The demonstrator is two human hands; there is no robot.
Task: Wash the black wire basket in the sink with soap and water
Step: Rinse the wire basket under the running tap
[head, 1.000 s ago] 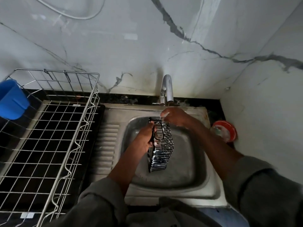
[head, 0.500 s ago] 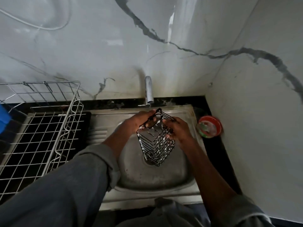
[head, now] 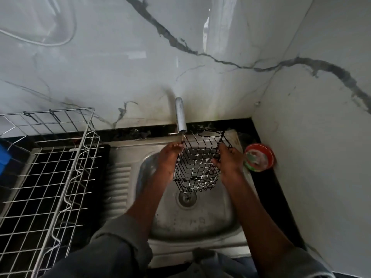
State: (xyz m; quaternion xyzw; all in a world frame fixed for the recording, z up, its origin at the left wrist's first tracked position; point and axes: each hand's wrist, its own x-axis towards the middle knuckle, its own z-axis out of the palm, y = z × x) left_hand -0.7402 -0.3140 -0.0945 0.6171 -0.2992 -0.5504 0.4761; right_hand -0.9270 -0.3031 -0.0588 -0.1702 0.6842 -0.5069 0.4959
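Note:
The black wire basket [head: 197,163] hangs upright over the steel sink [head: 200,221], its open top toward the tap [head: 180,117]. White suds cling to its wires. My left hand [head: 167,157] grips the basket's left side near the top corner. On its right side my right hand [head: 228,159] holds the wires. The basket's bottom is just above the drain [head: 187,198]. I cannot tell whether water runs from the tap.
A large silver wire dish rack [head: 54,173] fills the counter at the left, with a blue object [head: 3,157] at its far edge. A red round container [head: 259,157] sits right of the sink against the marble wall. Grey sleeves cover both forearms low in view.
The basket has turned from lying on its side to upright with its mouth toward the tap, and rose slightly. My right hand shifted to its right side. The view tilted down.

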